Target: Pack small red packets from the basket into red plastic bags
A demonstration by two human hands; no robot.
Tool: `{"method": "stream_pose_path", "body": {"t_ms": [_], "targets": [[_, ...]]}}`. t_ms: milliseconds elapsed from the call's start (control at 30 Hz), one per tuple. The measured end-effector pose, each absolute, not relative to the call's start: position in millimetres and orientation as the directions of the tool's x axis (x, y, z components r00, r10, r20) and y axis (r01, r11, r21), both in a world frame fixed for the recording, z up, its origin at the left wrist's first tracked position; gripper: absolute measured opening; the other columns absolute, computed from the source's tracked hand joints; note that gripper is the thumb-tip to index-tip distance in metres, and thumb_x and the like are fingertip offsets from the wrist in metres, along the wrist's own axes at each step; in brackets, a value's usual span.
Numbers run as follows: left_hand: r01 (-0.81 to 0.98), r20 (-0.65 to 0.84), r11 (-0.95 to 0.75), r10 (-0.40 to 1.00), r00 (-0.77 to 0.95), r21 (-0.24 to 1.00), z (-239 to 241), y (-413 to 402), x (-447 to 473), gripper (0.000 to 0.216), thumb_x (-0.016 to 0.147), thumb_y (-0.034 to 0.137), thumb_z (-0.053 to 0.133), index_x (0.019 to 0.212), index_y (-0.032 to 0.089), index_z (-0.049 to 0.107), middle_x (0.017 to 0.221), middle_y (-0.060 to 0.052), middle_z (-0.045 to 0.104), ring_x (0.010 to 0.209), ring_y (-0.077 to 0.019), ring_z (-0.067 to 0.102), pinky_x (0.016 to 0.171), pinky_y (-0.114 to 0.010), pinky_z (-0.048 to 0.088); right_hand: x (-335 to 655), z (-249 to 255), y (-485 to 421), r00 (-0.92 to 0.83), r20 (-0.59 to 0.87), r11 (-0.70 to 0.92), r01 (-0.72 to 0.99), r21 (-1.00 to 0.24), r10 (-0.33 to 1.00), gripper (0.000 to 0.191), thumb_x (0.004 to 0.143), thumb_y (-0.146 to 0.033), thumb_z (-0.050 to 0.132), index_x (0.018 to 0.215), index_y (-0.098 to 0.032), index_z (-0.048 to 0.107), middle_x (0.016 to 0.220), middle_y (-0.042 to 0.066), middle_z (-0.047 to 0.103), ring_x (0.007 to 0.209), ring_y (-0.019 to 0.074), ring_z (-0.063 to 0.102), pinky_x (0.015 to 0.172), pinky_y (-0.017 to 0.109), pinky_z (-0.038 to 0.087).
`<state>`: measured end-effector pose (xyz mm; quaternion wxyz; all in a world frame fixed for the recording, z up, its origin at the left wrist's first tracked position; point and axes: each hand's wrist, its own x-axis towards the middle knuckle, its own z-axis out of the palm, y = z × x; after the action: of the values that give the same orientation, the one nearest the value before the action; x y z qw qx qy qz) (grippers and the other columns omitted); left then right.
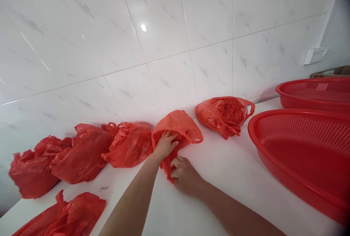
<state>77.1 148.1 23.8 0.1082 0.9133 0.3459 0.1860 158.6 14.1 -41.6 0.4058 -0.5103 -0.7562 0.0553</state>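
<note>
A thin red plastic bag [179, 121] with loop handles rests against the wall at the middle of the table, its mouth turned toward me. At that mouth lies my left hand [165, 144], fingers spread and touching the plastic inside the opening. My right hand [186, 175] is closed, with curled fingers pinching the lower edge of the same bag. What the bag holds is hidden. Just left of it sits a filled red bag [132, 148], and to the right another red bag [224, 115] stands with its top open and crumpled plastic showing.
Two more full red bags [82, 159] [34, 174] line the wall on the left. Crumpled red plastic [73, 216] lies at the front left. A large red perforated basket [295, 177] and a second basket [300, 101] occupy the right, below a wall socket [315, 55].
</note>
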Motion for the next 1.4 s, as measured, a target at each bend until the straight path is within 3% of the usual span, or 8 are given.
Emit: {"method": "stream_pose_path", "body": {"t_ms": [167,333,433,600,733,833,1100,1400], "targets": [[0.652,0.163,-0.669,0.732,0.662,0.356,12.9,160.6,69.8,0.052,0.083,0.043,0.049,0.131,0.025,0.049,0.15,-0.008,0.025,0.137,-0.0304,0.022,0.109,-0.044,0.022,123.6,-31.8,-10.5,-0.358,0.51,0.617,0.56,-0.553,0.782,0.016,0.064,-0.008,0.049,0.056,-0.019,0.056,0.056,-0.003,0.054,0.057,0.0114,0.044,0.067,0.027,0.037],[0.649,0.163,-0.663,0.735,0.658,0.372,5.3,160.9,57.5,0.055,0.078,0.039,0.056,0.131,0.026,0.049,0.149,-0.005,0.029,0.136,-0.0286,0.024,0.109,-0.043,0.022,122.7,-22.1,-11.6,-0.332,0.019,0.0,-0.056,-0.998,0.943,0.016,0.058,-0.009,0.043,0.058,-0.017,0.057,0.053,-0.004,0.051,0.049,0.0093,0.044,0.051,0.022,0.034],[0.62,0.194,-0.674,0.724,0.662,0.401,8.4,158.9,56.2,0.048,0.075,0.031,0.058,0.123,0.024,0.057,0.14,-0.007,0.045,0.129,-0.0281,0.039,0.107,-0.041,0.028,136.4,-23.2,1.9,-0.384,-0.096,-0.261,-0.404,-0.877,0.918,0.011,0.058,-0.013,0.044,0.058,-0.015,0.055,0.055,-0.002,0.052,0.051,0.01,0.046,0.05,0.022,0.035],[0.526,0.301,-0.705,0.692,0.656,0.476,32.1,131.4,47.7,0.036,0.083,0.031,0.049,0.115,0.024,0.061,0.125,-0.006,0.058,0.118,-0.0232,0.05,0.103,-0.038,0.035,167.3,-28.6,22.4,-0.118,-0.101,-0.153,-0.642,-0.751,0.988,0.013,0.069,-0.026,0.046,0.059,-0.02,0.04,0.054,-0.005,0.044,0.05,0.0092,0.045,0.054,0.022,0.041],[0.435,0.307,-0.636,0.728,0.613,0.638,41.6,85.3,21.4,0.04,0.09,0.039,0.036,0.121,0.024,0.056,0.125,-0.007,0.058,0.117,-0.023,0.051,0.098,-0.039,0.039,187.1,-27.3,28.6,0.017,-0.109,-0.063,-0.727,-0.684,0.994,0.018,0.074,-0.036,0.053,0.067,-0.02,0.046,0.064,-0.001,0.054,0.056,0.0115,0.052,0.057,0.023,0.044],[0.356,0.236,-0.536,0.748,0.621,0.765,32.4,52.1,4.7,0.049,0.081,0.039,0.053,0.128,0.024,0.049,0.128,-0.009,0.055,0.117,-0.0258,0.051,0.095,-0.039,0.041,192.6,-26.5,29.2,0.063,-0.116,-0.03,-0.748,-0.663,0.991,0.021,0.074,-0.039,0.057,0.072,-0.02,0.05,0.068,0.0,0.059,0.059,0.0131,0.055,0.057,0.025,0.045],[0.273,0.135,-0.242,0.923,0.359,0.931,-3.5,21.4,-11.1,0.028,0.078,0.032,0.056,0.103,0.022,0.063,0.095,-0.004,0.069,0.084,-0.0204,0.063,0.072,-0.03,0.049,204.3,-29.7,17.4,0.092,-0.151,-0.043,-0.704,-0.709,0.984,0.018,0.078,-0.037,0.055,0.074,-0.02,0.053,0.069,0.001,0.06,0.061,0.0125,0.058,0.057,0.024,0.046],[-0.067,-0.02,0.056,0.891,0.453,0.996,-1.1,28.5,-23.2,0.029,0.079,0.039,0.058,0.099,0.018,0.064,0.082,-0.003,0.07,0.067,-0.0156,0.063,0.065,-0.027,0.049,218.2,-29.7,-6.5,0.093,-0.158,-0.066,-0.624,-0.779,0.983,0.018,0.076,-0.037,0.059,0.074,-0.02,0.057,0.07,0.002,0.062,0.066,0.0162,0.059,0.061,0.027,0.048]]}}
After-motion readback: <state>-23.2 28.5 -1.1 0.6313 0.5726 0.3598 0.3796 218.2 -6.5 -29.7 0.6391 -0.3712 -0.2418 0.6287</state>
